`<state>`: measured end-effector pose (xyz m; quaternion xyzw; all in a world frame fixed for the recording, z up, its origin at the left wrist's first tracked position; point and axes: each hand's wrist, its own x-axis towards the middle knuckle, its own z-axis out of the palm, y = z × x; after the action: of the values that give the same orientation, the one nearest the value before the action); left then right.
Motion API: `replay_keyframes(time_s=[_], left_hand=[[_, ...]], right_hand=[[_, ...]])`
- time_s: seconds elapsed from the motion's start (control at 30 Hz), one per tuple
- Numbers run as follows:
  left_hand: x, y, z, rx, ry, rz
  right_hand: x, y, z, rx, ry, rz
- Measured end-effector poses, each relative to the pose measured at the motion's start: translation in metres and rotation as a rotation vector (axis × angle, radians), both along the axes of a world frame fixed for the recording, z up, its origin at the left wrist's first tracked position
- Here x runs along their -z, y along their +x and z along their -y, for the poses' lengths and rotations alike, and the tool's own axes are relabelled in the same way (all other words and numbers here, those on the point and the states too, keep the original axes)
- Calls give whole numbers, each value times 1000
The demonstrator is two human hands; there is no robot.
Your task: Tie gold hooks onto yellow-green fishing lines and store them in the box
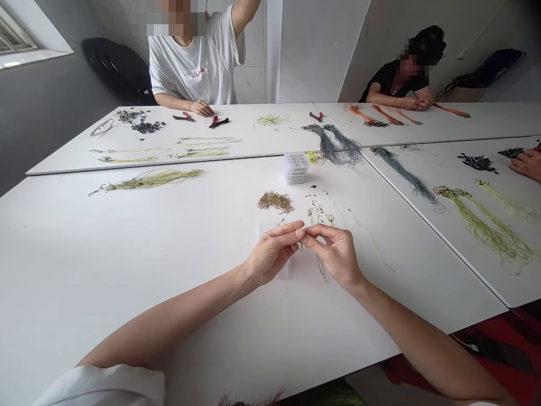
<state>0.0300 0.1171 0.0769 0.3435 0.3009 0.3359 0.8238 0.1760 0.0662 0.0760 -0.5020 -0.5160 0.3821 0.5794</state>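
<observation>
My left hand (268, 254) and my right hand (338, 254) meet above the table, their thumbs and fingertips pinched together. Whatever they hold is too small to make out; a tiny bit of metal shows just below the fingertips. Under my left hand lies a clear plastic box (265, 229), partly hidden. Short yellow-green cords (371, 238) with dark ends are spread behind and beneath my right hand. Just beyond my hands are a heap of small gold-coloured hooks (275, 201) and a few tiny black pieces (313, 186).
A stack of clear boxes (296, 169) stands farther back. Grey cord bundles (338, 144), yellow-green bundles (156, 179) and red-handled pliers (218, 122) lie around the joined white tables (127, 254). Two people sit opposite; another person's hand (527, 164) shows at right.
</observation>
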Motion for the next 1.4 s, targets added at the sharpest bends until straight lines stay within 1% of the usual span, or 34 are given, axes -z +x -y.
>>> replay_keyframes(time_s=[0.1,0.2,0.23,0.3,0.4,0.57,0.8,0.97,1.13,1.4], left_hand=[[0,-1,-2,-28,40,-12],[-1,-2,-3,-79,127,-102],[-1,-2,-2,-69,157,-133],[-2,-2,-1,-7,200,-160],[-1,-2,1,95,185,-108],[0,-2,0,158,132,-43],[3,-4,-2,181,120,-54],[4,-5,-2,166,164,-79],[3,-6,-4,137,222,-91],[3,-4,-4,126,226,-41]], right_hand=[[-3,2,-1,-20,-10,-46],[-3,6,-4,-7,-49,-146],[-3,8,-5,-5,-62,-183],[-2,11,-7,-20,-87,-250],[-2,14,-9,-54,-122,-313],[-2,12,-11,-124,-136,-358],[3,9,-15,-155,-173,-408],[5,9,-15,-176,-213,-436],[6,7,-14,-168,-233,-442],[7,8,-13,-218,-179,-451]])
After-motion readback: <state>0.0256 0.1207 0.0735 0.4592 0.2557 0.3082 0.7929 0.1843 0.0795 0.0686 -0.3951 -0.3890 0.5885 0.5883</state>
